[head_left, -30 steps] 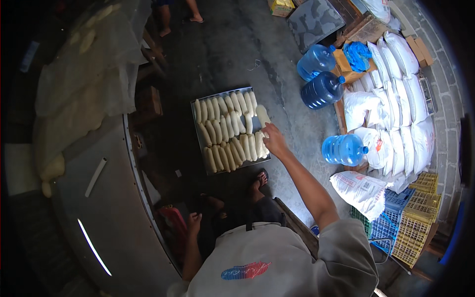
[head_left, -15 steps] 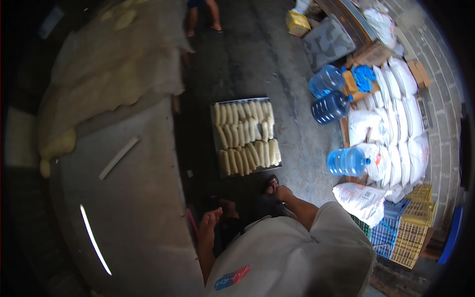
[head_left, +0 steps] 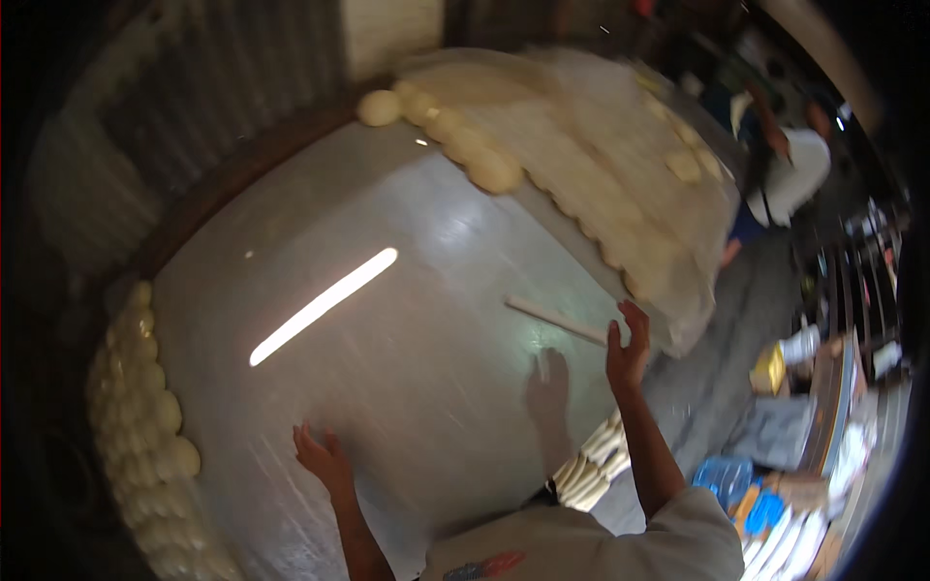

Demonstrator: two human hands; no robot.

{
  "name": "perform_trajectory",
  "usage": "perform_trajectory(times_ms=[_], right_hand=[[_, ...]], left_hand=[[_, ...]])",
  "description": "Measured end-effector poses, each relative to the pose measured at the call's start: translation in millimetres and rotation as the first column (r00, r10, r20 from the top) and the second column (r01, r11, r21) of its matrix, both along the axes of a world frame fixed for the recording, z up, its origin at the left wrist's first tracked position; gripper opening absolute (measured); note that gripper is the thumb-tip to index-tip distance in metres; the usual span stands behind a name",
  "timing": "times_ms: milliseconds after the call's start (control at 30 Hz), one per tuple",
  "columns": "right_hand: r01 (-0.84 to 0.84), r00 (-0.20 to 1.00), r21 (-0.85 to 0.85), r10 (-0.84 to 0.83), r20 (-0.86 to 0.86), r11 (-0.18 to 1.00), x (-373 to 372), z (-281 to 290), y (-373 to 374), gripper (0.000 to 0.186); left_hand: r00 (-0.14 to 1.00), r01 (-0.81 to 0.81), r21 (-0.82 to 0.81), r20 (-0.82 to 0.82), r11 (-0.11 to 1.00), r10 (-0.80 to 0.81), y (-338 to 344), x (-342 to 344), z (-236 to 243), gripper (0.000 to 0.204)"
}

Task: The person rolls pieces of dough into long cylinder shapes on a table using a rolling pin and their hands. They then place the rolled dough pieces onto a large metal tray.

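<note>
My left hand (head_left: 325, 460) hangs over the near left part of a smooth grey metal worktable (head_left: 387, 416), its fingers apart and nothing in them. My right hand (head_left: 630, 351) is raised at the table's right side with fingers spread. Close to its fingertips lies a pale wooden stick, like a thin rolling pin (head_left: 554, 320); whether they touch is unclear. Rounded pale dough pieces (head_left: 145, 416) crowd the left edge of the table. More dough balls (head_left: 494, 169) sit at the far side, along the edge of a beige cover sheet (head_left: 601, 165).
Beyond the table's right edge, a tray of dough rolls (head_left: 593, 470) shows partly behind my arm. A person in a white top (head_left: 794, 174) stands at the far right. Blue water bottles (head_left: 722, 474), white sacks (head_left: 790, 542) and a yellow box (head_left: 768, 370) lie to the right.
My view has swung left from the floor tray to the worktable. Both hands are now over or beside the table; before, only one hand showed, low beside the table.
</note>
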State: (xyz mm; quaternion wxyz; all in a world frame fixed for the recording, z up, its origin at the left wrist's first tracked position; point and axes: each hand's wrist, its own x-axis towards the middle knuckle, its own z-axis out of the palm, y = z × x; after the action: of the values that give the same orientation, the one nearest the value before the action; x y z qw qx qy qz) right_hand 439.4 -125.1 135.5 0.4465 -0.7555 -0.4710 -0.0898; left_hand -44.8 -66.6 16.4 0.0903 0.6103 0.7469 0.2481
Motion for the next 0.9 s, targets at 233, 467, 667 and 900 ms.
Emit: perform_trajectory(times_ms=[233, 467, 667, 900], right_hand=[[-0.718, 0.662, -0.201, 0.743, 0.097, 0.666, -111.1, -30.7, 360.4, 0.049], [-0.177, 0.769, -0.455, 0.411, 0.489, 0.872, -126.8, -57.8, 737.8, 0.06], [-0.292, 0.831, -0.308, 0.4, 0.386, 0.905, -90.0, -161.7, 764.1, 0.051], [-0.497, 0.782, -0.216, 0.542, 0.308, 0.84, -21.9, -128.2, 739.2, 0.039]], left_hand=[[0.974, -0.148, -0.174, -0.197, 0.974, 0.112, -12.1, 16.0, -2.7, 0.057], [0.957, -0.169, -0.206, -0.268, 0.964, 0.11, -8.0, 18.9, 6.2, 0.06], [0.957, -0.208, -0.221, -0.247, 0.953, 0.151, 4.6, 29.3, 10.5, 0.056], [0.936, -0.21, -0.269, -0.333, 0.94, 0.114, 13.0, 32.1, 6.1, 0.065]])
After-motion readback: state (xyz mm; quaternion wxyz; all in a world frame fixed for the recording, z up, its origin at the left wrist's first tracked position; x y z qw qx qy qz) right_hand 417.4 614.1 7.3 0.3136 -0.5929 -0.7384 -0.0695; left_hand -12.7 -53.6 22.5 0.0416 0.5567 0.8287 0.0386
